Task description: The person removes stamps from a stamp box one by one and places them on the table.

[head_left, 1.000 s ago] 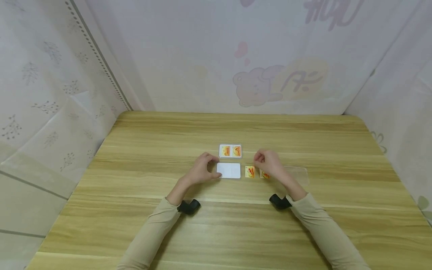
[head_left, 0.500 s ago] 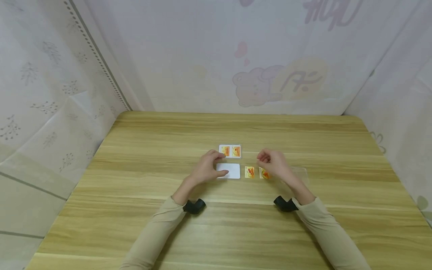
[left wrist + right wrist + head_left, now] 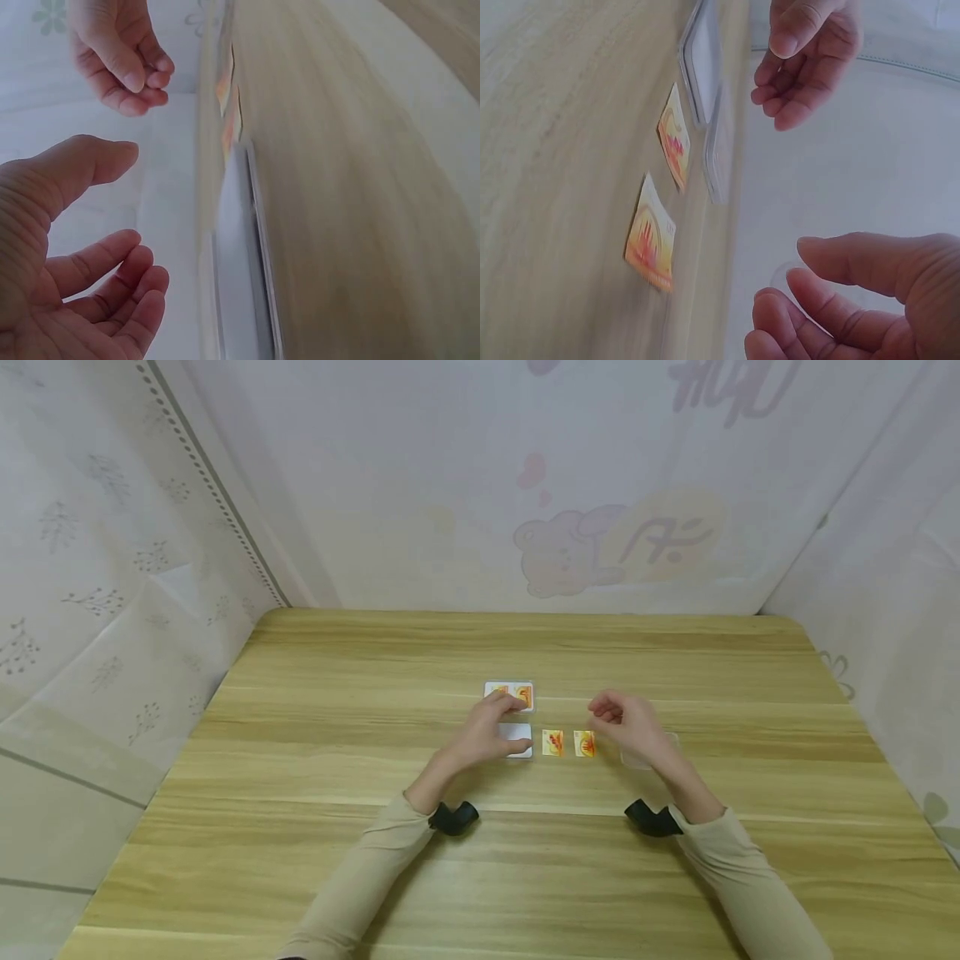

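My left hand [image 3: 483, 737] hovers over a white card in a clear case [image 3: 514, 752], thumb and fingers apart with nothing between them. Part of the card is hidden under it. Just right of the card, two small orange-and-yellow stamps [image 3: 552, 742] lie side by side; the right wrist view shows the nearer stamp [image 3: 651, 244] lying slightly curved. Above and right of the stamps is my right hand [image 3: 630, 724], its fingers loosely curled and holding nothing. Behind the left hand lies a second case [image 3: 491, 685] with two orange stamps in it, partly covered by the fingers.
A clear plastic cover [image 3: 636, 760] lies on the wooden table [image 3: 525, 893] beneath the right hand, partly hidden by it. Printed curtains [image 3: 420, 510] stand along the table's back and sides. Black wrist mounts [image 3: 453, 818] project inward from both sleeves.
My left hand has slid right, from the white card's left edge to over it. The right hand has drawn away to the right, uncovering the second loose stamp.
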Demonstrator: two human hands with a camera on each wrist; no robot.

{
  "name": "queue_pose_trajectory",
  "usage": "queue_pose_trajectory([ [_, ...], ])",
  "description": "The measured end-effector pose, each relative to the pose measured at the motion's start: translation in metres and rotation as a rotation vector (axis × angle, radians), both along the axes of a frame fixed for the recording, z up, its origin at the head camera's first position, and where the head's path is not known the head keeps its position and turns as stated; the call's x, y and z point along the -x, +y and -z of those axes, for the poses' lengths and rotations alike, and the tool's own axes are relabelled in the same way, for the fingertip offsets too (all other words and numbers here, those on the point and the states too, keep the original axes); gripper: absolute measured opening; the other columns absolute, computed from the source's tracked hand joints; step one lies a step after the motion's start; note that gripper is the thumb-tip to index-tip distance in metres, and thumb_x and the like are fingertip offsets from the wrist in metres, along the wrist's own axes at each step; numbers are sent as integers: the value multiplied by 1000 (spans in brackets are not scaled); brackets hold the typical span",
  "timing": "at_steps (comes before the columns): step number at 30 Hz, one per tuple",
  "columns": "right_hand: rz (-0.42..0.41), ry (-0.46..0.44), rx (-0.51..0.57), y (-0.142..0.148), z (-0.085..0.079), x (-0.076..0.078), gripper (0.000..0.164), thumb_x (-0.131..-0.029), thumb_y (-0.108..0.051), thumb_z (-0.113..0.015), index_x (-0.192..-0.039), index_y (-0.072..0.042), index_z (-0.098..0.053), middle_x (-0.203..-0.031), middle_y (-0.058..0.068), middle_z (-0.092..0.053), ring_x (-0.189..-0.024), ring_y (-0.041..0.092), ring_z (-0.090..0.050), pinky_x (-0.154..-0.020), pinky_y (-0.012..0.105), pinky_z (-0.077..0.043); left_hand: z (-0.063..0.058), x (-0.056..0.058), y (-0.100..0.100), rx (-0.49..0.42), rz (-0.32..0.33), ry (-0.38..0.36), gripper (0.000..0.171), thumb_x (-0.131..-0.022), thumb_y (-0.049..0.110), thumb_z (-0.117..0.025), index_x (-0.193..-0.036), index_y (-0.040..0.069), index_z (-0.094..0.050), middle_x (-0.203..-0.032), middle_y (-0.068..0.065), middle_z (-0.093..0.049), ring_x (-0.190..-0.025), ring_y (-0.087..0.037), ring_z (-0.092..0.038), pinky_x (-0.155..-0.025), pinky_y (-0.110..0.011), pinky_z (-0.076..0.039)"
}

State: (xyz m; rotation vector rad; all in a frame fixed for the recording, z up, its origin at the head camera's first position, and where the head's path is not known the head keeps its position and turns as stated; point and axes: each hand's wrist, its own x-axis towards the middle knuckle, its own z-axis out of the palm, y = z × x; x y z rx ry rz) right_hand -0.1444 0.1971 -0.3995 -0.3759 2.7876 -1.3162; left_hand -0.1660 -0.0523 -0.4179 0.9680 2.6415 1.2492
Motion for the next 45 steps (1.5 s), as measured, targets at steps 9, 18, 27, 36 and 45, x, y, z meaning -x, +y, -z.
queue_pose_trajectory([
  [9,21,-36,-1,16,-4,-8,20,-85,0,-63,-102,10,-59,-92,18,-63,-82,26,-58,-72,28,-48,-4,-2,21,-7,43,-50,51,-74,10,-77,-117,-9,-56,-111,-20,-55,-104,-31,-51,-92,-40,-43],
  [18,31,-36,10,31,-7,-13,27,-86,0,-64,-109,11,-57,-101,25,-62,-88,30,-59,-78,36,-51,-3,-6,44,-13,90,-14,54,-74,11,-78,-119,-9,-55,-114,-18,-56,-105,-29,-51,-90,-37,-44],
  [27,62,-60,9,46,-6,-18,32,-86,-2,-64,-114,10,-55,-106,26,-60,-91,30,-59,-80,32,-50,-2,-9,66,4,118,-37,53,-76,14,-76,-121,-7,-55,-116,-17,-55,-107,-27,-50,-92,-31,-43],
  [36,76,-72,27,66,-3,-23,34,-87,-5,-65,-116,10,-54,-109,26,-59,-89,16,-56,-76,13,-45,-4,-11,89,99,122,-46,56,-76,19,-77,-123,-1,-56,-119,-11,-55,-108,-22,-52,-90,-23,-43],
  [45,64,-94,7,80,-1,-30,39,-87,-8,-65,-119,11,-52,-115,28,-56,-103,39,-54,-88,37,-47,-8,-14,113,196,116,-1,59,-75,23,-78,-124,0,-56,-119,-10,-56,-110,-19,-52,-93,-21,-40],
])
